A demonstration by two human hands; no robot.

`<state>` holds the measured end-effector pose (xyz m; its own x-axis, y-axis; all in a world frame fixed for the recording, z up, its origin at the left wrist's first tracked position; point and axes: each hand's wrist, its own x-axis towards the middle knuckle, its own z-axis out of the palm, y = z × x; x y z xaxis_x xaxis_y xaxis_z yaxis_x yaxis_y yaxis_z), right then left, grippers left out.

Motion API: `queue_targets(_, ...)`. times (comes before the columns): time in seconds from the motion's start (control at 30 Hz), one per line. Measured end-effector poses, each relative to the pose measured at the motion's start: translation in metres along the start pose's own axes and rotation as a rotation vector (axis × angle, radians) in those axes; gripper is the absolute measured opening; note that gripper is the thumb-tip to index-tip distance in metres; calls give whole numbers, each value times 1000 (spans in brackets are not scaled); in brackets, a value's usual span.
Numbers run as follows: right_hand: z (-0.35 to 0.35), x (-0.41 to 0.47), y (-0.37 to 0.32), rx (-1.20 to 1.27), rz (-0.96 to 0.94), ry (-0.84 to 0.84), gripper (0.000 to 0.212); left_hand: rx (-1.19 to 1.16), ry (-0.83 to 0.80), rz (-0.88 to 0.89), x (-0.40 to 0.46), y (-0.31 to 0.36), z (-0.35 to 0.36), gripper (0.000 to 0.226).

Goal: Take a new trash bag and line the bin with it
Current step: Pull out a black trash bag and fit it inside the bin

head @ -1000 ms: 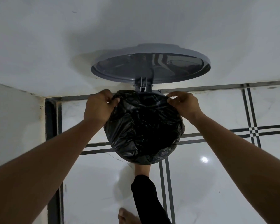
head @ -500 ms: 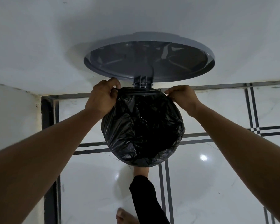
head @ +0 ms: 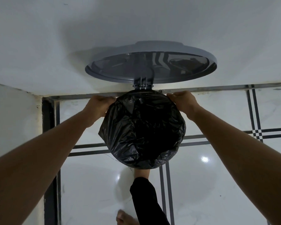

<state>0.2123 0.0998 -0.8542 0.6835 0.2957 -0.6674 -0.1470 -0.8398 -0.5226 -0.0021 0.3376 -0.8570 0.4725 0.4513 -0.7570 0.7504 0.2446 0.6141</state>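
The black trash bag (head: 142,130) sits in the bin, its edge folded out over the rim so the bin body is hidden. The left hand (head: 99,105) grips the bag's edge at the far left of the rim with curled fingers; the right hand (head: 182,101) pinches the edge at the far right. The grey lid (head: 150,62) stands open against the white wall (head: 55,38) beyond. On the near side, a foot under a black trouser leg (head: 144,198) reaches beneath the bag, on the glossy tiled floor (head: 225,184).
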Motion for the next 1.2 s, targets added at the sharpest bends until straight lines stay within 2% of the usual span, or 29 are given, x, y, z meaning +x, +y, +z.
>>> queue_targets(0.07,1,-9,-1,-128,-20,135,30,41,85,-4,-7,-7,5,38)
queue_targets(0.1,3,-18,-1,-153,-55,255,27,32,120,-4,-13,-9,9,38)
queue_targets(0.17,16,-51,-2,-88,-239,467,22,-11,185,10,-22,-13,18,32)
queue_targets(0.2,27,-73,-3,-61,-356,499,20,-19,227,29,-27,-14,23,29)
queue_targets(0.27,58,-105,-1,-81,-459,347,21,-54,313,35,-37,-16,30,28)
queue_targets(0.37,107,-107,4,-249,-302,-35,28,-101,366,38,-53,-18,37,26)
queue_targets(0.43,132,-86,6,-316,-280,-131,31,-85,394,68,-58,-25,43,30)
queue_targets(0.5,151,-61,12,-529,-221,-279,35,-81,416,73,-59,-32,45,32)
queue_targets(0.57,163,-36,20,-730,-98,-381,40,-200,368,46,-57,-37,47,32)
queue_targets(0.6,168,-27,23,-776,-96,-422,42,-247,353,36,-56,-39,48,30)
queue_targets(0.73,185,-5,29,-822,-83,-481,46,-257,361,82,-59,-45,49,24)
queue_targets(0.9,191,1,31,-1001,-146,-559,49,-297,353,80,-57,-53,50,27)
queue_targets(1.03,187,-7,22,-998,-174,-592,47,-296,356,64,-58,-51,49,22)
queue_targets(1.1,176,-25,16,-1000,-194,-520,40,-293,354,56,-61,-50,48,21)
queue_targets(1.2,158,-60,8,-1083,-348,-321,29,-221,386,37,-67,-44,48,22)
